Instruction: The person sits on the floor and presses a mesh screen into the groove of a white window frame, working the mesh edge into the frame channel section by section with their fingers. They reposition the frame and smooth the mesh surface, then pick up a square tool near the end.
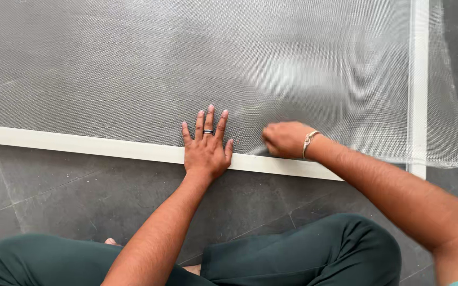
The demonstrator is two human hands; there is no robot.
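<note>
**Two hands on a window screen laid flat on the floor**

The dark grey tiled floor takes up the whole lower half of the scene, its grout lines running at a slant. On it lies a big sheet of fine grey mesh, stretched across a white frame; the frame's long rail runs left to right just in front of the person, and a second rail stands at right angles to it on the right. Past that rail the loose edge of the mesh spills out onto the tiles, a little rumpled.

The person sits cross-legged at the near rail in dark green trousers, with a bare foot just peeping out between the knees.

The left hand lies flat and open, palm down, fingers spread over the mesh and the heel of the hand resting on the white rail; it grasps nothing. A dark ring sits on one finger.

The right hand is just beside it, curled into a closed grip down on the mesh near the rail. Whether it pinches the mesh or a small tool I cannot tell. A pale bracelet circles that wrist.
</note>
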